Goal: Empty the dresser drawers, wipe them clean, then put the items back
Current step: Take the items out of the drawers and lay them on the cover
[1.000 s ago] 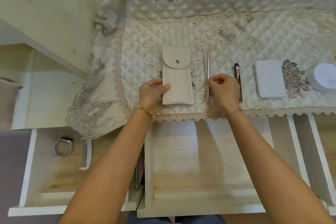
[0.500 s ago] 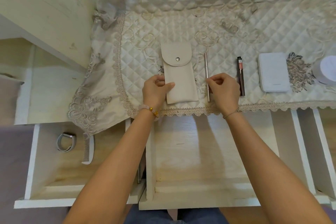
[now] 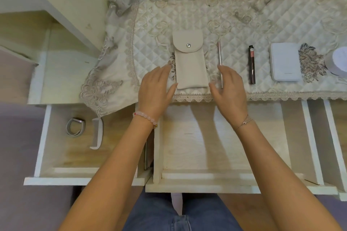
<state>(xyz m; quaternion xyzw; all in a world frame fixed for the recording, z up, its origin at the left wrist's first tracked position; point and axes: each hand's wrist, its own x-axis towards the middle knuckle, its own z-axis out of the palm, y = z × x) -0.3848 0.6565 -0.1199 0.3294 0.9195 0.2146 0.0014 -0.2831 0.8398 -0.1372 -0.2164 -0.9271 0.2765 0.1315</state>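
A beige snap-flap pouch lies on the quilted lace-edged cloth covering the dresser top. My left hand hovers just left of the pouch, fingers straight, thumb tip near its lower left corner. My right hand is spread open to the pouch's right, over the lower end of a thin pink pen. Neither hand holds anything. Below them the middle drawer is pulled out and bare. The left drawer is open too, holding a grey watch band and a white comb.
On the cloth to the right lie a dark lip-gloss tube, a white flat case and a white round jar. A right drawer is pulled out as well. My legs in jeans are under the drawers.
Both hands have let go: the left released the pouch's edge, the right released the pen. Fingers went from pinching to spread, and both hands drew slightly back toward the cloth's front edge.
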